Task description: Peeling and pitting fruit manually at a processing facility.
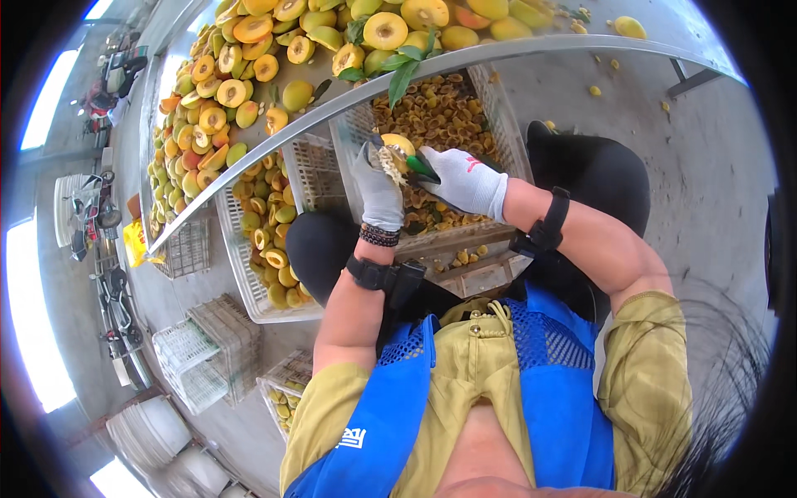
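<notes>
a long table (581, 46) curves across the top, heaped with yellow halved and whole fruit (228, 91). below its edge stand white plastic crates: one (498, 108) holding brown pits directly under the hands, another (249, 282) to the left with fruit halves. the gloved left hand (378, 192) is closed around a yellow fruit (398, 145) just above the pit crate. the gloved right hand (465, 181) is closed on a green-handled tool (421, 168) whose tip meets the fruit.
</notes>
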Demonstrator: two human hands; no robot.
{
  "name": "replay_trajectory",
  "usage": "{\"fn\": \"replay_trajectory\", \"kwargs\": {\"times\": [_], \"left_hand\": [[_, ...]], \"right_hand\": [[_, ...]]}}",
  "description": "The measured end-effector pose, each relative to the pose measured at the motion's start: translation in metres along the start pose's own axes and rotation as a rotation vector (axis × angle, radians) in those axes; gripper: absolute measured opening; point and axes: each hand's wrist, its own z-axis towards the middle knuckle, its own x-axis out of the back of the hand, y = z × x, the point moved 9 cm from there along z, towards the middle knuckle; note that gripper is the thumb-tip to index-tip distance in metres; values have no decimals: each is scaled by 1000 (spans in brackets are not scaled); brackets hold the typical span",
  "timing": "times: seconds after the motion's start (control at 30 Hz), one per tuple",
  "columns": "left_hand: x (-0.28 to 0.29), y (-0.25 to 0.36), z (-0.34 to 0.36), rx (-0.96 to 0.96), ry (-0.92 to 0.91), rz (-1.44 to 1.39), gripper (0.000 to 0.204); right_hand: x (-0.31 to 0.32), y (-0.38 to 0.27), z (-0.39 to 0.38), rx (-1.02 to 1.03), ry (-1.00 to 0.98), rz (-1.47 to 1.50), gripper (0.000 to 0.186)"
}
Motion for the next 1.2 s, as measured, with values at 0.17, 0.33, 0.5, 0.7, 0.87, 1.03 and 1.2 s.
{"fn": "replay_trajectory", "kwargs": {"times": [0.17, 0.33, 0.5, 0.7, 0.87, 1.03, 1.2], "left_hand": [[14, -13, 3, -21, 39, 137, 22], [4, -3, 5, -186, -34, 129, 17], [13, -32, 18, 101, 42, -342, 27], [36, -27, 29, 180, -80, -479, 40], [28, -26, 22, 184, -201, -823, 40], [48, 0, 26, 50, -51, -772, 32], [172, 133, 14, -650, 501, -59, 48]], "right_hand": [[-7, 2, 1, -38, -41, 154, 25], [-21, -2, -7, -343, -259, 820, 24], [-25, 6, -6, -373, -227, 1044, 22], [-26, 47, -18, -193, -383, -57, 20], [-68, 70, -48, -144, -622, -517, 28], [-88, 83, -57, -113, -802, -597, 25], [-31, 28, -16, -104, -462, -311, 28]]}}
